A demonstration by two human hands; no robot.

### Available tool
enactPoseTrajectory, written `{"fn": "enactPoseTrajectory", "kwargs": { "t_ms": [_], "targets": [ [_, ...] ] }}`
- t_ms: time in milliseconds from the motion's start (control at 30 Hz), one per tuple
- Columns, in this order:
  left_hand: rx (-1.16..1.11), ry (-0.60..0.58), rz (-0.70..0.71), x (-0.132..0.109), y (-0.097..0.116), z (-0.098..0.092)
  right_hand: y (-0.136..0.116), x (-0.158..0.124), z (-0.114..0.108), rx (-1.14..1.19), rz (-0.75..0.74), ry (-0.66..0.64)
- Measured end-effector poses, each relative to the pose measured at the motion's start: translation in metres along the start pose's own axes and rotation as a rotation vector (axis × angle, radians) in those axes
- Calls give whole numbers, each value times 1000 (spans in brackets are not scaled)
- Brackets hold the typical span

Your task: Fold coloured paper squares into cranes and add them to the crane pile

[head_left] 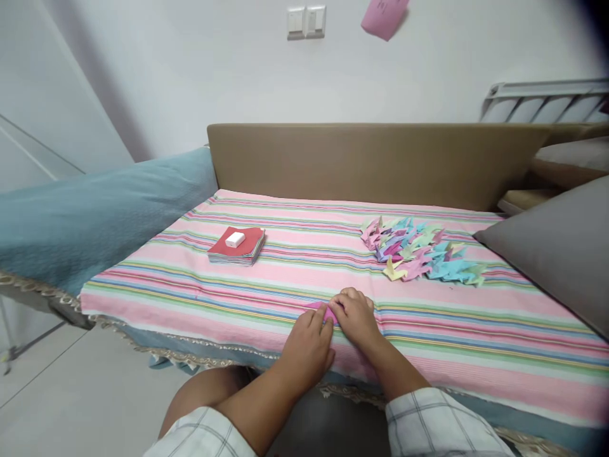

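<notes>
My left hand and my right hand meet over a small pink piece of paper lying on the striped cloth. Fingers of both hands are bent and pressed onto the paper, pinching it from either side. Most of the paper is hidden beneath them. A pile of several folded paper cranes in pink, blue, green and yellow lies further back on the right. To the left sits a stack of coloured paper squares with a small white block on top.
The cloth covers a sofa seat with a brown backrest. A blue blanket drapes the left arm. A grey cushion lies at the right. On the wall hang a light switch and a pink note.
</notes>
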State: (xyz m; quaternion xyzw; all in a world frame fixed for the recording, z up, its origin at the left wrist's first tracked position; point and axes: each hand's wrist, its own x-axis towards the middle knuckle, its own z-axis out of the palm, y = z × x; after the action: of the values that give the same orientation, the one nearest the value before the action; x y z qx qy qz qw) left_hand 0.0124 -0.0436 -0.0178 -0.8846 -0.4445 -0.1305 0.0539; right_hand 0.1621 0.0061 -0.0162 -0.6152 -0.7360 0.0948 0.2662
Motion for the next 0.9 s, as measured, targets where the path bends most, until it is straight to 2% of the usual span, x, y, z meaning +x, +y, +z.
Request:
{"fn": "enactPoseTrajectory", "kwargs": {
  "t_ms": [167, 400, 533, 633, 733, 900],
  "targets": [
    [9, -8, 10, 1, -1, 1, -6, 1, 0, -37, 30, 4],
    [-13, -35, -14, 1, -2, -3, -4, 0, 4, 11, 42, 95],
    [-11, -42, -27, 2, -2, -2, 1, -2, 0, 92, 0, 167],
    [-11, -43, -31, 3, -2, -1, 2, -9, -5, 54, -114, 225],
    [-20, -54, -32, 3, -2, -3, 1, -17, -6, 0, -266, 113],
    [-63, -65, -51, 1, -10, -13, 11, -21, 0, 10, -299, 44]
  ]
}}
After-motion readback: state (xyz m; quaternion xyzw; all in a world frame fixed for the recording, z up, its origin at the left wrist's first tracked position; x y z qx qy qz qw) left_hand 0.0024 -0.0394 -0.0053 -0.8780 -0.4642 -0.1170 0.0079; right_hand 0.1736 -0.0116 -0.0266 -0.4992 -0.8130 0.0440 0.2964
